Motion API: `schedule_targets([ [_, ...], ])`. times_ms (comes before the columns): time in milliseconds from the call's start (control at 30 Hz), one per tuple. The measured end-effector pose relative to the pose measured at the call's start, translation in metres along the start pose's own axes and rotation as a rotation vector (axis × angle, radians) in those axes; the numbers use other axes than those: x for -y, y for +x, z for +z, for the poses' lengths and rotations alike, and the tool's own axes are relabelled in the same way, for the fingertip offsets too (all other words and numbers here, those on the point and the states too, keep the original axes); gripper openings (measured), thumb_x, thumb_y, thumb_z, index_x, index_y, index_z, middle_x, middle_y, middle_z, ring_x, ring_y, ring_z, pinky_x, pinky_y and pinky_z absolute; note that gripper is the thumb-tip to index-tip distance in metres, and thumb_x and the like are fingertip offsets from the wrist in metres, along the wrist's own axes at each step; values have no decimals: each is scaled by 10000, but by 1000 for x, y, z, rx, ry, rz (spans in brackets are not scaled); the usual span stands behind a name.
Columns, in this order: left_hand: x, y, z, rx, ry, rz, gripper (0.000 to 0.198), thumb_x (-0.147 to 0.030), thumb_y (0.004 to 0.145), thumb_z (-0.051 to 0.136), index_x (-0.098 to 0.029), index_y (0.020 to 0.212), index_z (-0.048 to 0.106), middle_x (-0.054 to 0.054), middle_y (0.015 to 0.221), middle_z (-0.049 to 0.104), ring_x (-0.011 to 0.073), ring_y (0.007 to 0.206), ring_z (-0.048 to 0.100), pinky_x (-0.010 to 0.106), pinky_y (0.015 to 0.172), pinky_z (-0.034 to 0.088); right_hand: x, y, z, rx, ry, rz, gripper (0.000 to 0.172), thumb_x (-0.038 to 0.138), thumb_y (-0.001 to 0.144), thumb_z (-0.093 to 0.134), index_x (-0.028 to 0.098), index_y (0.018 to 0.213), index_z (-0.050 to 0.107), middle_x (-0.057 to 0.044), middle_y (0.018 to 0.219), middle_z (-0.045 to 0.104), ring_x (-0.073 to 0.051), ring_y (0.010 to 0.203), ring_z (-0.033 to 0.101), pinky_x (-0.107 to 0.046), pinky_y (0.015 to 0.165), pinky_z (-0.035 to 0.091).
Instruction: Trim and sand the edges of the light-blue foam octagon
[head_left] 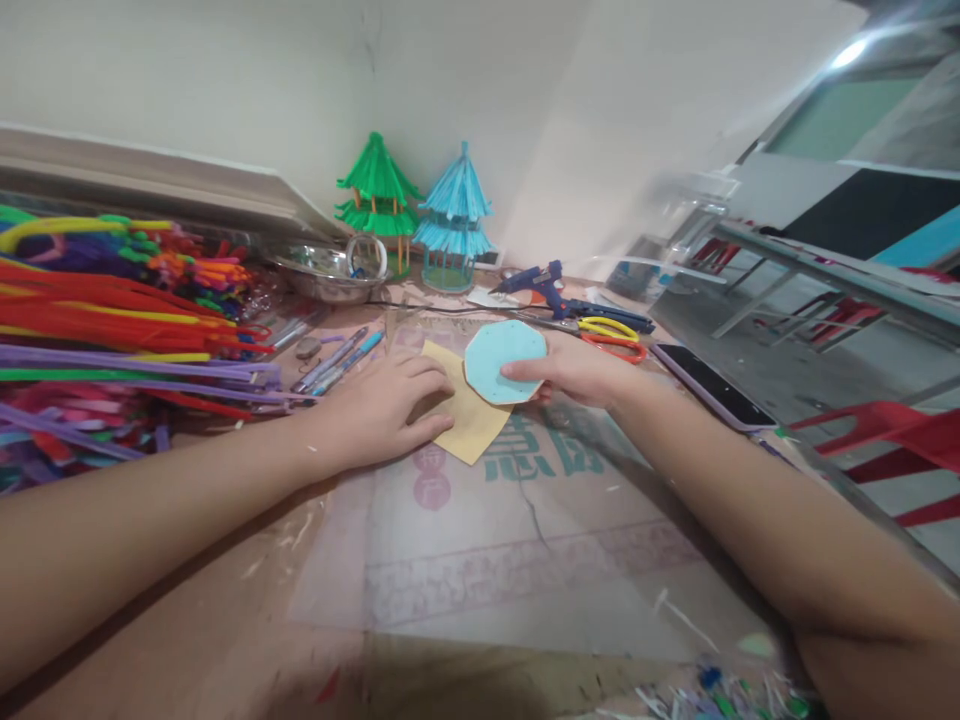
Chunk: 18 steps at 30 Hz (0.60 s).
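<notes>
My right hand (574,370) grips a light blue octagonal piece (499,355) by its right edge, thumb on top and fingers underneath. It is held over a yellow sheet of paper (472,430), hiding part of it. My left hand (401,405) rests on the left side of that sheet, fingers stretched out and slightly apart. Beneath both lies a translucent printed sheet (450,570) with green characters, spread on the table.
Bundles of colourful pipe cleaners (112,310) fill the left. Green (377,190) and blue (457,215) pavilion models stand at the back beside a metal bowl (330,275). A glue gun (536,283), scissors (611,335), pens (341,360) and a phone (712,385) lie around. Scraps (720,695) lie in front.
</notes>
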<state>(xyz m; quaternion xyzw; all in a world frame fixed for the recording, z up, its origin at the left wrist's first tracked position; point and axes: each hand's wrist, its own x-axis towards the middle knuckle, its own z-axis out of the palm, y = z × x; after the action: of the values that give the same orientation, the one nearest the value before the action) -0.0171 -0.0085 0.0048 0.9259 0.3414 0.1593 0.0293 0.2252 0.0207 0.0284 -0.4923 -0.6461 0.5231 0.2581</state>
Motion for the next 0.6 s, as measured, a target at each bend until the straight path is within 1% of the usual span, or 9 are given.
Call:
schedule_targets([
  [100,0,0,1,-2,-4,-10,326,-412,920,486,-170,1080,633,101,1149,636,272,1097,553,424,957,402,-8,5,-7,90,83,24,214,290,658,725,164,775,598,34,548,564,-52,378,376,-186,340,273],
  [167,1,0,1,-3,-9,-10,327,-412,920,489,-166,1078,634,99,1151,636,270,1098,552,425,962,396,-10,6,-10,129,107,28,242,314,656,736,160,773,591,40,530,546,-45,370,356,-180,334,259],
  [233,1,0,1,-2,-7,-7,324,-414,918,490,-166,1067,636,96,1140,638,271,1093,551,426,962,394,-11,6,-11,143,121,27,249,320,660,740,158,762,581,44,514,531,-43,369,349,-176,334,253],
  [267,2,0,1,0,-5,-5,323,-415,917,491,-168,1066,636,95,1137,637,271,1093,549,424,960,395,-11,6,-10,129,136,20,248,321,666,738,160,761,575,45,512,526,-45,374,349,-176,334,253],
  [333,2,1,1,4,-1,-1,321,-415,918,488,-174,1076,630,93,1145,635,269,1098,547,419,959,394,-10,6,-6,48,173,-22,235,339,702,711,166,752,560,34,524,530,-58,396,372,-186,348,289],
  [433,2,0,1,3,0,1,319,-412,922,481,-176,1082,623,93,1156,634,265,1102,547,415,953,396,-9,6,3,-134,129,-130,207,374,780,620,182,771,541,5,579,558,-98,452,450,-245,436,414],
  [500,1,0,0,-2,4,2,317,-414,922,477,-174,1067,625,93,1143,637,266,1088,553,417,942,403,-9,6,11,-235,-31,-201,194,351,779,595,191,879,552,-15,676,598,-138,528,521,-303,531,480],
  [533,1,0,0,-3,6,2,316,-413,922,474,-173,1059,627,93,1133,639,266,1081,555,417,937,405,-9,5,15,-288,-133,-252,239,327,760,596,195,955,553,-32,764,627,-167,608,567,-335,596,505],
  [600,1,1,1,1,7,4,309,-407,921,473,-172,1049,629,93,1118,639,265,1074,557,414,934,406,-10,4,22,-385,-327,-382,381,283,722,588,193,1089,539,-81,999,650,-237,859,618,-402,770,514],
])
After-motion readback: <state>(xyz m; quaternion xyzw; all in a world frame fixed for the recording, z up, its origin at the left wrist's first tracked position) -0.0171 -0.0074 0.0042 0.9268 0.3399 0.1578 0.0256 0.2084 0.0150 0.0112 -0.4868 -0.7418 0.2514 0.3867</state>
